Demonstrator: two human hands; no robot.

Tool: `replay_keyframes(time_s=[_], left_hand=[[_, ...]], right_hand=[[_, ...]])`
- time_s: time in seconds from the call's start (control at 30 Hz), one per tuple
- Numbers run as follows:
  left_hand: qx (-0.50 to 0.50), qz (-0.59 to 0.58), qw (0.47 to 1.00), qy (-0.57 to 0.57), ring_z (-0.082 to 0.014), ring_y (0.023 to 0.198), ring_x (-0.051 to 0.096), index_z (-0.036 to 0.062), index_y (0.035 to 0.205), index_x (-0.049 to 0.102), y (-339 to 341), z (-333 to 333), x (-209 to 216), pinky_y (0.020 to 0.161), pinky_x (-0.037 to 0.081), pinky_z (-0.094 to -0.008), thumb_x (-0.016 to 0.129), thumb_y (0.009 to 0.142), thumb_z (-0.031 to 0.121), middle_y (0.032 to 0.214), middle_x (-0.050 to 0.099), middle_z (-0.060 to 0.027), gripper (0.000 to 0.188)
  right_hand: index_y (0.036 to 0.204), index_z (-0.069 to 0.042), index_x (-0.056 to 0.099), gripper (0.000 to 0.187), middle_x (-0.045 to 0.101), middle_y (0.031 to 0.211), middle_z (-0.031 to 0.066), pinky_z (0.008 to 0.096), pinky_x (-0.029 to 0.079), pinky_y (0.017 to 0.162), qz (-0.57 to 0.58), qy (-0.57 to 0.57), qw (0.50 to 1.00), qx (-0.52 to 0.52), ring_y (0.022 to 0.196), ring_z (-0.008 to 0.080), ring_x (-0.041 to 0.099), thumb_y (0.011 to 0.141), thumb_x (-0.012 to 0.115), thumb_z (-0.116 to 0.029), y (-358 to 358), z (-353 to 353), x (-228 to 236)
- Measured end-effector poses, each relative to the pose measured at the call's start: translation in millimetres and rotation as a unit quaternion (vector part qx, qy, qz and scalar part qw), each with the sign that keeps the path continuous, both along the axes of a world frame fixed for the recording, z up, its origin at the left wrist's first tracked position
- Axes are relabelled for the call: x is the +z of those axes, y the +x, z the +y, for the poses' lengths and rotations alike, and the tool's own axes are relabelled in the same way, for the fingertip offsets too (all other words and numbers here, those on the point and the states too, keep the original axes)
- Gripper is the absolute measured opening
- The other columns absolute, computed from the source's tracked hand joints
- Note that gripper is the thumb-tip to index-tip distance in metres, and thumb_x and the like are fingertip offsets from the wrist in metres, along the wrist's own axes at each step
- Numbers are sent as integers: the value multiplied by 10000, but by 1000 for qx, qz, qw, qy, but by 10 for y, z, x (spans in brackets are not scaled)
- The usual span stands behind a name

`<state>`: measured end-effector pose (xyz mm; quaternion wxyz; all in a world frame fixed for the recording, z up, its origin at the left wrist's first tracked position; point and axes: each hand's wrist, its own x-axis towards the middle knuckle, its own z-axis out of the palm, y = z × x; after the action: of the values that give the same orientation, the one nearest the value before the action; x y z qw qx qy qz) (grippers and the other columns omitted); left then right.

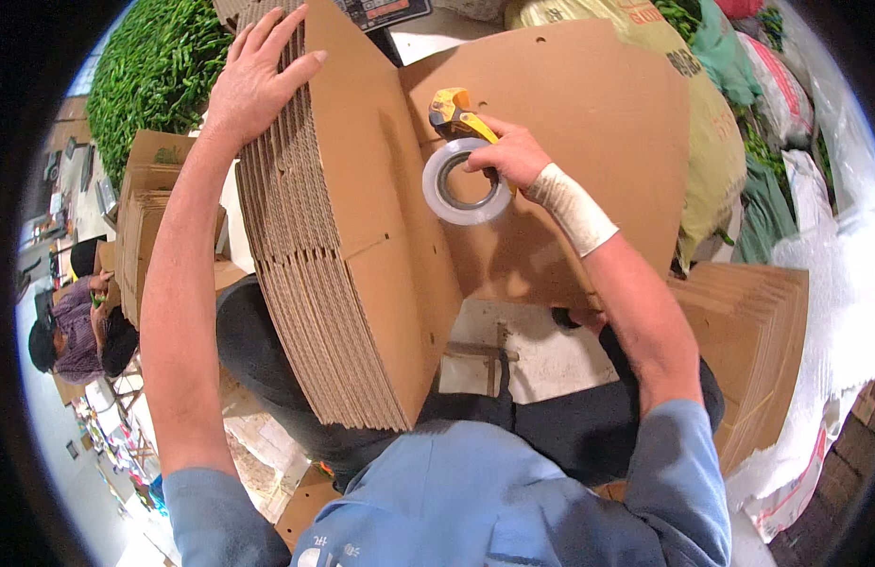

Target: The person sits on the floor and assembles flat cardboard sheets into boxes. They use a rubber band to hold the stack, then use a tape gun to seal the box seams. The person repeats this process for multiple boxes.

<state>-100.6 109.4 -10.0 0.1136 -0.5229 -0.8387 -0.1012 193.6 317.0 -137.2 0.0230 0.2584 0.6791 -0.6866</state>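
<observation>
A thick stack of flattened cardboard boxes (288, 208) stands on edge across my lap, its corrugated edges facing left. Fingers spread, my left hand (253, 80) lies against the far upper end of that stack. In my right hand (515, 156) is a yellow-and-black tape dispenser (454, 111), gripped by its handle. It carries a wide roll of clear tape (471, 215), which hangs toward me. Under the dispenser a broad cardboard panel (598, 113) leans out to the right of the stack. A pale wrap covers my right wrist.
Another stack of folded cardboard (749, 350) stands to my right, and more cardboard (140, 222) is at the left. A heap of green peppers (154, 76) lies far left. Full yellow sacks (716, 180) line the far right. A person (74, 321) sits at the left.
</observation>
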Motion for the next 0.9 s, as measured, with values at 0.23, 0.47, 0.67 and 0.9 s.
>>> replay_keyframes(time_s=[0.23,0.47,0.67,0.9], left_hand=[[-2,-17,1000,4,-336,1511,322,252,1566,454,166,-53,149,1237,265,-470,591,943,459,1635,382,-108,671],[30,-65,997,-40,-379,1532,270,99,1554,436,363,121,289,1252,223,-488,571,862,429,1638,331,-217,779],[49,-66,996,-36,-409,1510,311,27,1505,479,334,51,297,1239,250,-492,594,821,443,1590,380,-273,809],[22,-64,998,-22,-405,1512,320,32,1502,489,302,7,357,1244,246,-457,611,849,420,1584,402,-268,769]], right_hand=[[1346,-101,679,615,665,821,-11,266,480,603,-2,5,999,33,681,83,575,736,759,-96,-708,99,-328],[1370,-132,653,654,639,780,11,285,496,625,-23,66,971,228,677,100,571,727,767,-174,-904,198,-400],[1412,-76,574,752,719,1040,102,366,583,832,-39,-27,911,410,888,198,688,691,760,-176,248,-405,-332],[1398,-88,624,782,763,1028,181,401,577,821,6,23,861,508,893,287,727,636,782,-155,798,-721,-526]])
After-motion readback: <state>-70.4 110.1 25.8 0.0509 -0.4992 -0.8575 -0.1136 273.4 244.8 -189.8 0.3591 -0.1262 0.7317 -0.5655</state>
